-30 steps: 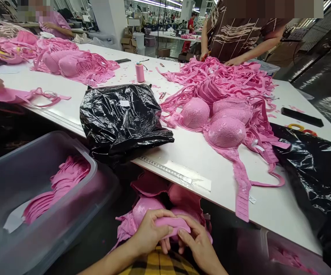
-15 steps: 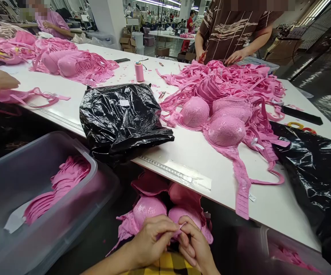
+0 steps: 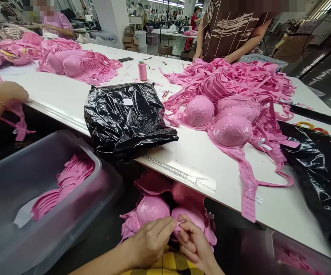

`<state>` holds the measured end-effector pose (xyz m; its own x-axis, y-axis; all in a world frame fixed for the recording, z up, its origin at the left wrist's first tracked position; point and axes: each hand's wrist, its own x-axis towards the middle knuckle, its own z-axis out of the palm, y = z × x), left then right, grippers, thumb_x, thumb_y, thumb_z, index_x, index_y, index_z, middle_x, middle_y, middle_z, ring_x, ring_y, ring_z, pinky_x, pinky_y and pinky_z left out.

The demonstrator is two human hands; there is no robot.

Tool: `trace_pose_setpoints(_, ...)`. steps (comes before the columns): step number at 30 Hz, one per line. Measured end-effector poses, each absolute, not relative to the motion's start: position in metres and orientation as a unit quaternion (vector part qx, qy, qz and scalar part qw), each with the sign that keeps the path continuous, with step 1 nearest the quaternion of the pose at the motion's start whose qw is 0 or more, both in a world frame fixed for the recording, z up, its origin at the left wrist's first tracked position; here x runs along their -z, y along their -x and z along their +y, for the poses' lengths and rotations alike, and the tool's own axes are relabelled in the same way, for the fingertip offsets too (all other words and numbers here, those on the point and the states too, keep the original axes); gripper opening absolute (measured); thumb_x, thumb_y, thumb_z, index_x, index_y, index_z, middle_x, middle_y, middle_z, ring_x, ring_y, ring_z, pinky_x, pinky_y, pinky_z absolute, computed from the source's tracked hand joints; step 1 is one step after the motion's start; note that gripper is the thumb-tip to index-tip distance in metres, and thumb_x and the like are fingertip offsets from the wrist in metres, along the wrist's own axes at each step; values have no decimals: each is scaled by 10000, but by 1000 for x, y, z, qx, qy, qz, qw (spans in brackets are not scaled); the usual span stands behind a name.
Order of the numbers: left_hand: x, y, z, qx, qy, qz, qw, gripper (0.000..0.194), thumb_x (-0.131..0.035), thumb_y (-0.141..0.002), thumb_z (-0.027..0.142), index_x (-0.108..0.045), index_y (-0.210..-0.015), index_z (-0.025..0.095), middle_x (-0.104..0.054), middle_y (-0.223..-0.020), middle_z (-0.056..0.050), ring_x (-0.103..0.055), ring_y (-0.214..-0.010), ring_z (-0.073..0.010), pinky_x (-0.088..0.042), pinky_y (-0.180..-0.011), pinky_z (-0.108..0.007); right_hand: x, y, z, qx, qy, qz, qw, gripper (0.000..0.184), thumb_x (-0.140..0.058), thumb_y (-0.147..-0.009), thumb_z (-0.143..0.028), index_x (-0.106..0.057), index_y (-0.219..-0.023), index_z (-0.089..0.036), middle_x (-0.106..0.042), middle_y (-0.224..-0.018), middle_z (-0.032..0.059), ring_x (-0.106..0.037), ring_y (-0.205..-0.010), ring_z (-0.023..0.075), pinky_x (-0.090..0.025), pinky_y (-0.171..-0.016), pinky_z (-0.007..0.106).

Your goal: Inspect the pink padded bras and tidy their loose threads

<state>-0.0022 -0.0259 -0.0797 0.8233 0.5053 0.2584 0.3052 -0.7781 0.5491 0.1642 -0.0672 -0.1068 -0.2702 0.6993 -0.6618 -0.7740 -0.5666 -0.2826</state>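
Low in the view, a pink padded bra (image 3: pixel 153 209) with shiny lace cups lies on my lap, just below the table's front edge. My left hand (image 3: pixel 153 240) is closed in a pinch at the middle of the bra, its fingertips partly hidden. Close beside it, my right hand (image 3: pixel 192 240) pinches a small pink piece of the bra between thumb and forefinger. The fingertips of both hands nearly meet there. Other pink cups show behind the front pair, under the table's edge.
A white table (image 3: pixel 176 151) holds a black plastic bag (image 3: pixel 125 120), a thread spool (image 3: pixel 142 71) and heaped pink bras (image 3: pixel 231 128). A plastic tub (image 3: pixel 96 172) with stacked pink pieces stands left. A co-worker's hand (image 3: pixel 9 91) is at far left; another person (image 3: pixel 230 30) stands across the table.
My hands stay pinched on the bra, the left fingers curling further over. The co-worker's hand at left has drawn a pink piece off the table's edge. The view has shifted slightly.
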Motion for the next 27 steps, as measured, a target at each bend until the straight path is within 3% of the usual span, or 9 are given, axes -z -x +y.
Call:
trace_pose_setpoints(6,86,2,-23,-261,-879,250,311,437,-358,-802,26,-492,-1211,100,-662,-1072,-162,-625,-1006,-225,-518,-877,-326,105,-162,-69,-788,380,-82,477,336,-696,-673,-334,-485,-894,-194,-559,-442,-89,-202,-225,-4,-212,-205,92)
trace_pose_setpoints(10,74,0,-21,-224,-827,344,384,309,-404,-846,97,-593,-1082,161,-702,-989,-95,-657,-906,-186,-524,-824,-282,105,-165,-69,-743,428,-233,458,385,-704,-717,-378,-498,-988,-197,-619,-571,-50,-400,-287,18,-310,-266,93)
trace_pose_setpoints(15,64,0,-20,-215,-768,388,462,237,-460,-855,148,-644,-998,191,-720,-893,-55,-666,-803,-162,-514,-738,-237,110,-165,-73,-674,490,-319,452,245,-691,-744,-365,-571,-852,-181,-548,-494,-74,-478,-351,42,-388,-347,116)
trace_pose_setpoints(20,62,-2,-20,-271,-739,345,511,235,-452,-861,147,-657,-970,181,-712,-840,-63,-654,-757,-150,-501,-706,-224,121,-155,-77,-644,487,-294,511,269,-661,-757,-423,-546,-752,-180,-602,-545,-36,-471,-291,49,-353,-297,135)
trace_pose_setpoints(24,62,-3,-21,-242,-713,417,510,214,-487,-837,186,-686,-914,174,-725,-811,-60,-664,-740,-166,-502,-701,-236,118,-160,-76,-632,494,-337,493,206,-641,-780,-394,-618,-851,-201,-609,-572,-29,-496,-313,69,-428,-337,182)
trace_pose_setpoints(27,60,-2,-23,-221,-694,453,514,219,-506,-805,193,-703,-900,182,-736,-850,-59,-667,-788,-188,-505,-741,-259,104,-169,-71,-555,513,-478,448,204,-668,-763,-303,-664,-956,-238,-688,-769,32,-618,-497,136,-523,-482,250)
